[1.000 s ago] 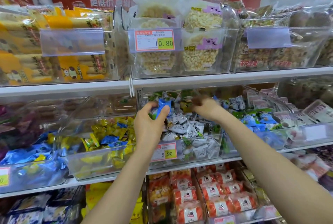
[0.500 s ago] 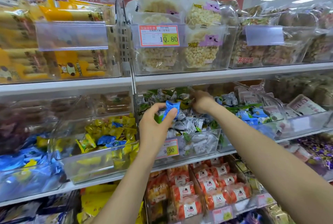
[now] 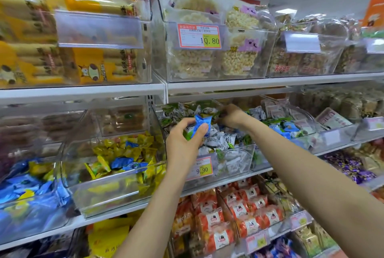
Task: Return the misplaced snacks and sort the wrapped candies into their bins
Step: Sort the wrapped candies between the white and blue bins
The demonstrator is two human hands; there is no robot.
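Blue candy (image 3: 201,124); yellow candies (image 3: 124,149) with blue strays.

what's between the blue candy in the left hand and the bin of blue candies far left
The yellow candy bin sits between the blue candy in the left hand and the blue candy bin, with its clear walls upright. Passing in front of the shelf looks open; nothing visible blocks that route.

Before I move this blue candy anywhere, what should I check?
1. Left hand grip on blue candy: ok, pinched.
2. Candy clear of middle bin pile: ok.
3. Right hand free: cannot tell, fingers deep among candies.
4. Home bin: cannot tell; blue wrappers show in far-left bin and right bin.
5. Yellow bin sorted: not ok, blue strays inside.
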